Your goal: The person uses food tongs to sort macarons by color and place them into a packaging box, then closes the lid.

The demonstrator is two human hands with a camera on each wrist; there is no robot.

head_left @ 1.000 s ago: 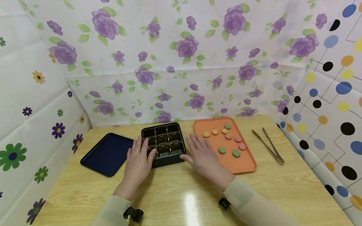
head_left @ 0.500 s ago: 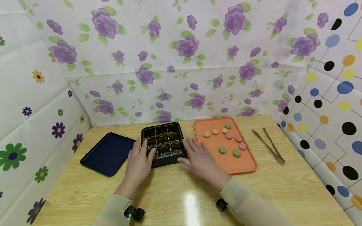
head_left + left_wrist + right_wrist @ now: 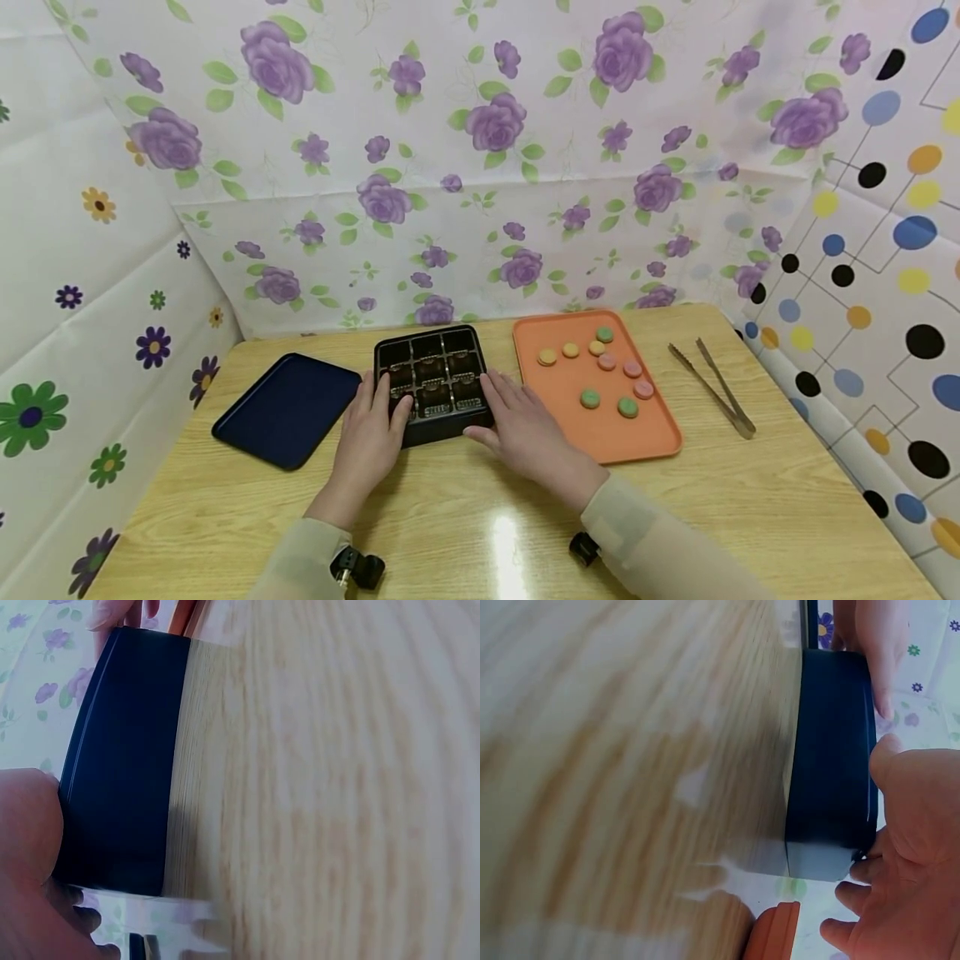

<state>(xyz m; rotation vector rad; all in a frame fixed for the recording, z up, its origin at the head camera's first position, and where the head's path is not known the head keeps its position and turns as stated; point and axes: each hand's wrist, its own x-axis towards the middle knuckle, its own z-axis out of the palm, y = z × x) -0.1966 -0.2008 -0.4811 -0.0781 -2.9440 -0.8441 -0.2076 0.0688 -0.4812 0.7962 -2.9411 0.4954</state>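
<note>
A black square box [image 3: 444,428] with a clear compartmented insert stands on the wooden table. My left hand [image 3: 367,443] lies along its left side, fingers fairly straight and thumb at the near left corner. On the right side, the extended fingers of my right hand [image 3: 531,435] lie against the wall, with the thumb by the near right corner. The left wrist view shows the box's plain dark front wall [image 3: 124,757] with the left thumb [image 3: 30,817] at its top edge. In the right wrist view the right thumb [image 3: 889,761] is near the rim.
Left of the box lies a dark blue tray [image 3: 288,412]. An orange tray [image 3: 600,446] at the right bears several macarons, such as a green one [image 3: 590,398], a pink one [image 3: 643,389] and a yellow one [image 3: 547,357]. Metal tongs [image 3: 723,398] lie farther right. Patterned sheets [image 3: 330,150] surround the table.
My right hand has moved left, from over the gap beside the orange tray to the box's right side. The left hand and the box stay nearly where they were.
</note>
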